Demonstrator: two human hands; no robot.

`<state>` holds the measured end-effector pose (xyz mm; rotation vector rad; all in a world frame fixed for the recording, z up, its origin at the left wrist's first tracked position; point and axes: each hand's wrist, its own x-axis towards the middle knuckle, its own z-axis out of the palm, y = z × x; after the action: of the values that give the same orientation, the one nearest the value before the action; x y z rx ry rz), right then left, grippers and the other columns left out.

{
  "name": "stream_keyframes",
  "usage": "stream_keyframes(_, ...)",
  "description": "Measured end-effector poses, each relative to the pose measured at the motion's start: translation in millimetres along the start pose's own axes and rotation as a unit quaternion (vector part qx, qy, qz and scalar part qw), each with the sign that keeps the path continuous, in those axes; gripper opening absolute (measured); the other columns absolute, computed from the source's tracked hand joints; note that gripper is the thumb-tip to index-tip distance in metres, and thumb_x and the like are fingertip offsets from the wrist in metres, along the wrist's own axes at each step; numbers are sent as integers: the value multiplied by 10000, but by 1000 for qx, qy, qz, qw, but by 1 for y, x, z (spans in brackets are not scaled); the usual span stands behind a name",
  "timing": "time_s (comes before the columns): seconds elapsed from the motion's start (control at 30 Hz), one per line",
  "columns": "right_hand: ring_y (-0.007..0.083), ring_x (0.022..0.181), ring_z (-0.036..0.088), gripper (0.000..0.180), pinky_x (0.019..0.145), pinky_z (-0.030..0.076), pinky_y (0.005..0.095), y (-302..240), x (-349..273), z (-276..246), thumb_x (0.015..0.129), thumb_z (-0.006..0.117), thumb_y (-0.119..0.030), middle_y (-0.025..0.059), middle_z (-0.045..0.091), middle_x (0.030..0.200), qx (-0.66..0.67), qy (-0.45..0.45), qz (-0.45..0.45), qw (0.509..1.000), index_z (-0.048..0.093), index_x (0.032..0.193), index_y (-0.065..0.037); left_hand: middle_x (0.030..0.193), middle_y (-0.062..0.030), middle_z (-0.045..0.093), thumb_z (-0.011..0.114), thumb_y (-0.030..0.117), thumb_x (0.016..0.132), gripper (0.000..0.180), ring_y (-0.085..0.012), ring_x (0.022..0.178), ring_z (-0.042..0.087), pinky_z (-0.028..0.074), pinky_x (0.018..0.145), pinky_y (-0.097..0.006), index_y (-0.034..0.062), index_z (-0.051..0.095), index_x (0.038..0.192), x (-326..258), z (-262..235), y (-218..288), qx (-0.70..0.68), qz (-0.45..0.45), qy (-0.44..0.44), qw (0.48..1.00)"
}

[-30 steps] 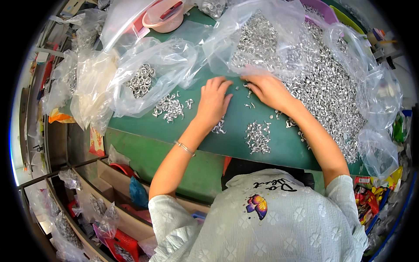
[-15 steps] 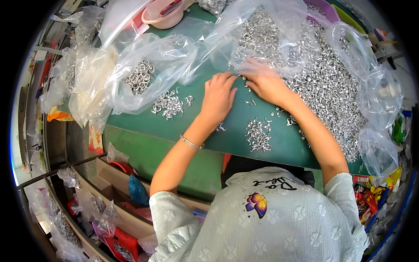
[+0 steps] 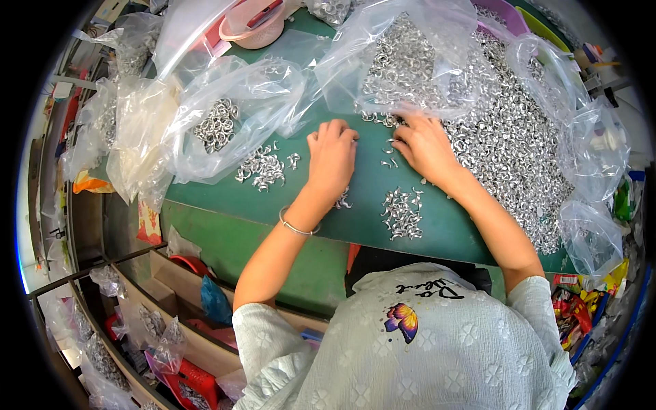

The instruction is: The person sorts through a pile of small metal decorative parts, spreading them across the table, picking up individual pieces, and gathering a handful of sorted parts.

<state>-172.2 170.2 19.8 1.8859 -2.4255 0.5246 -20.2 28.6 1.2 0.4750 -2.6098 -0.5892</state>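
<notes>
Small curved silver metal pieces lie in a large pile (image 3: 526, 157) on the right of the green table. My left hand (image 3: 333, 156) is over the middle of the table, its fingers bent in and pressed together; whatever they hold, if anything, is hidden. My right hand (image 3: 429, 147) reaches to the pile's left edge beside a clear plastic bag (image 3: 342, 75), thumb apart from the fingers, fingertips among the pieces. Between my hands lie a few loose pieces (image 3: 388, 162). Nearer to me is a small heap (image 3: 403, 213); another heap (image 3: 262, 168) lies left of my left hand.
An open clear bag (image 3: 263, 89) with silver rings (image 3: 217, 126) stands at the left. Behind are a pink basin (image 3: 256, 31) and a purple tub (image 3: 502, 15). Below the table's left front edge is a divided wooden shelf (image 3: 164, 280) holding bagged parts.
My hands have moved apart: the left slightly left and toward me, the right to the right and toward me. The plastic bag edge beside my right hand has shifted a little.
</notes>
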Motion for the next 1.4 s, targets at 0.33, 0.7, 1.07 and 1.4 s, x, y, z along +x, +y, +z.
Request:
stream_keyframes(0.33, 287, 1236, 448, 188, 1030, 325, 436, 11, -7, -14, 780, 579, -64, 101, 539, 1249, -21, -12, -51, 998, 652, 954, -59, 1064, -56, 556, 667, 26, 787, 200, -236, 1021, 514, 337, 898, -385, 61, 629, 980, 3, 3, 9, -23, 16, 15, 999)
stream_keyframes(0.7, 278, 1139, 508, 159, 987, 375, 431, 23, 2, -12, 805, 609, -114, 84, 585, 1142, -8, -16, -102, 995, 640, 950, -54, 1070, -59, 574, 662, 34, 797, 190, -245, 1001, 526, 338, 900, -377, 57, 635, 983, -8, -3, 0, -38, -14, 25, 999)
stream_keyframes(1.07, 316, 1057, 549, 190, 912, 404, 446, -3, 32, 12, 811, 630, -116, 112, 620, 1074, 180, 56, -86, 978, 643, 987, -45, 1068, -68, 574, 669, 54, 797, 265, -248, 1017, 528, 342, 897, -385, 63, 611, 1055, -10, -5, 0, -28, -18, 56, 998)
stream_keyframes(1.4, 328, 1237, 478, 353, 1006, 385, 471, 4, 25, 9, 819, 609, -80, 111, 582, 1236, 54, -21, -117, 991, 592, 1170, -60, 1034, -47, 579, 656, 16, 776, 147, -233, 1029, 529, 361, 874, -381, 57, 656, 917, -9, -5, -14, 19, 45, 11, 999)
